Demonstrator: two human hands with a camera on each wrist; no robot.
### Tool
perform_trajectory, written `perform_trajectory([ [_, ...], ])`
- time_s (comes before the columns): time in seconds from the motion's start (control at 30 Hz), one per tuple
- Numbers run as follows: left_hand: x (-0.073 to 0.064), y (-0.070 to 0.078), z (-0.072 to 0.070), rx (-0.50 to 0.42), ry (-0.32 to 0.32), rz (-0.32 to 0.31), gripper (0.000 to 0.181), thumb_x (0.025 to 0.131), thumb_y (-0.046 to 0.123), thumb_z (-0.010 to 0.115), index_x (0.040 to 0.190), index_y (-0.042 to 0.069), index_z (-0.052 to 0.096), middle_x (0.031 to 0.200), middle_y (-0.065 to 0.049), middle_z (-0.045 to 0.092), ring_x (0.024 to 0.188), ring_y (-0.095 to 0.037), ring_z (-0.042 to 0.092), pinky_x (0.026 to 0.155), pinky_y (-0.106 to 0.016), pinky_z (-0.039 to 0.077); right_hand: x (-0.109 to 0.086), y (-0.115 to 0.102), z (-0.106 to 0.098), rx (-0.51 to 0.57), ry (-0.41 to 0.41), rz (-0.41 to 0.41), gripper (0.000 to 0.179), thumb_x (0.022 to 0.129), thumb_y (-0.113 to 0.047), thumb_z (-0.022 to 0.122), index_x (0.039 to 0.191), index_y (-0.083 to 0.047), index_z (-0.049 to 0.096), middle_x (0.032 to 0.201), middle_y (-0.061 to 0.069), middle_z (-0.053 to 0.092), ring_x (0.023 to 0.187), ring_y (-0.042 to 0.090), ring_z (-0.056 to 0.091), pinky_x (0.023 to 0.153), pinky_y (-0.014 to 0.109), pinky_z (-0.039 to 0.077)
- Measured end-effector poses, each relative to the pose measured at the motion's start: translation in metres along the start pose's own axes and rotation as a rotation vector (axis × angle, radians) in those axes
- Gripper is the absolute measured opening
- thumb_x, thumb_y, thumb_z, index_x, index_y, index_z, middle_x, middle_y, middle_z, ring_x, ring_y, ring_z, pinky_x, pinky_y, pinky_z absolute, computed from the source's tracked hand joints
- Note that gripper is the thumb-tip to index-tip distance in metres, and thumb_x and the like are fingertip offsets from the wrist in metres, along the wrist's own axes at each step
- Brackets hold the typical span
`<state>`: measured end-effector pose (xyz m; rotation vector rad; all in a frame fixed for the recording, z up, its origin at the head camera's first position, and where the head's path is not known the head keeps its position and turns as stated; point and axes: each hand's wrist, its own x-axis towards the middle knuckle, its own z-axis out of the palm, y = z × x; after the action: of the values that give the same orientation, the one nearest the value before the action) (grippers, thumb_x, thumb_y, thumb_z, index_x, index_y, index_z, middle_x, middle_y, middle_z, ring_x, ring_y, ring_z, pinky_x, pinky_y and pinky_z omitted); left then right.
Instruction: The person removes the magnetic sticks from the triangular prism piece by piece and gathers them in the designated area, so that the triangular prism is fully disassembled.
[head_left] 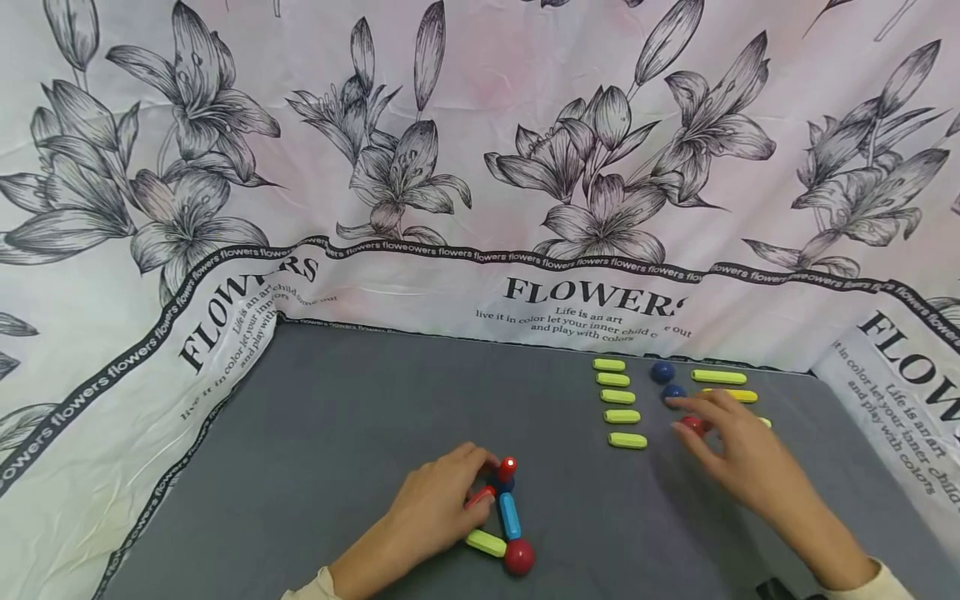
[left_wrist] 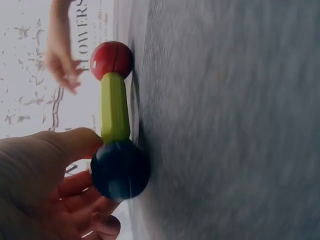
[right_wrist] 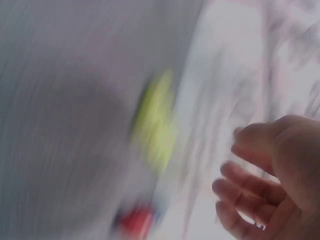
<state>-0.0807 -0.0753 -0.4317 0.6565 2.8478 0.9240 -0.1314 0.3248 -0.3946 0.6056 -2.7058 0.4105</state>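
A small structure of magnetic rods and balls stands on the near middle of the table. It has a red ball, a blue rod, a yellow-green rod, a dark blue ball and an upright red rod. My left hand holds a second red rod of it between thumb and fingers. Over a loose red ball at the right hovers my right hand, thumb and fingers apart. The right wrist view is blurred; nothing shows between that hand's fingers there.
Several short yellow-green rods lie in a column left of two loose blue balls. Longer yellow rods lie farther right, partly behind the right hand. A flower-printed cloth borders the grey table at the back and sides.
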Motion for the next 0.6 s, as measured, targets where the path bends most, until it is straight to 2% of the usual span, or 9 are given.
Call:
perform_trajectory([
  [0.1,-0.003,0.005,0.003,-0.036,-0.003,-0.015,0.033,0.095,0.020,0.077,0.128,0.021,0.072,0.107,0.007,0.067,0.065,-0.003,0.050,0.051,-0.024,0.041,0.009,-0.057,0.004,0.132,-0.059,-0.058,0.034,0.094,-0.019,0.083,0.127,-0.023,0.074,0.105,-0.014,0.066,0.084,0.004,0.061,0.069,0.031,0.055],
  [0.2,-0.005,0.011,0.006,-0.042,-0.007,-0.020,0.032,0.095,0.020,0.078,0.127,0.023,0.074,0.112,0.007,0.070,0.070,-0.004,0.052,0.055,-0.025,0.043,0.012,-0.100,0.017,0.246,-0.167,-0.095,0.039,0.095,-0.024,0.083,0.132,-0.026,0.071,0.104,-0.019,0.066,0.084,0.000,0.059,0.072,0.026,0.055],
  [0.27,-0.003,0.013,0.008,-0.037,-0.002,-0.023,0.031,0.095,0.021,0.080,0.125,0.024,0.075,0.110,0.007,0.071,0.072,-0.005,0.053,0.058,-0.025,0.045,0.015,-0.119,0.026,0.309,-0.266,-0.106,0.044,0.096,-0.028,0.082,0.137,-0.023,0.068,0.103,-0.017,0.066,0.084,0.001,0.060,0.072,0.025,0.054],
  [0.37,-0.002,0.017,0.011,-0.024,0.001,-0.039,0.031,0.094,0.021,0.082,0.125,0.024,0.076,0.106,0.009,0.071,0.074,-0.005,0.054,0.059,-0.026,0.047,0.014,-0.136,0.036,0.402,-0.385,-0.064,0.046,0.097,-0.029,0.080,0.138,-0.018,0.067,0.101,-0.013,0.065,0.083,0.004,0.062,0.071,0.026,0.054],
  [0.47,-0.002,0.021,0.013,-0.025,-0.002,-0.065,0.033,0.092,0.021,0.085,0.124,0.025,0.077,0.100,0.010,0.069,0.073,-0.005,0.053,0.058,-0.026,0.047,0.007,-0.145,0.043,0.460,-0.390,0.030,0.038,0.096,-0.027,0.081,0.131,-0.017,0.070,0.097,-0.013,0.064,0.080,0.003,0.060,0.069,0.025,0.053],
  [0.6,0.001,0.026,0.013,-0.033,-0.012,-0.049,0.032,0.091,0.021,0.085,0.122,0.022,0.079,0.092,0.011,0.066,0.070,-0.005,0.052,0.058,-0.025,0.046,-0.004,-0.158,0.053,0.476,-0.302,0.130,0.026,0.095,-0.024,0.082,0.119,-0.021,0.073,0.096,-0.013,0.064,0.078,0.004,0.058,0.068,0.024,0.052],
])
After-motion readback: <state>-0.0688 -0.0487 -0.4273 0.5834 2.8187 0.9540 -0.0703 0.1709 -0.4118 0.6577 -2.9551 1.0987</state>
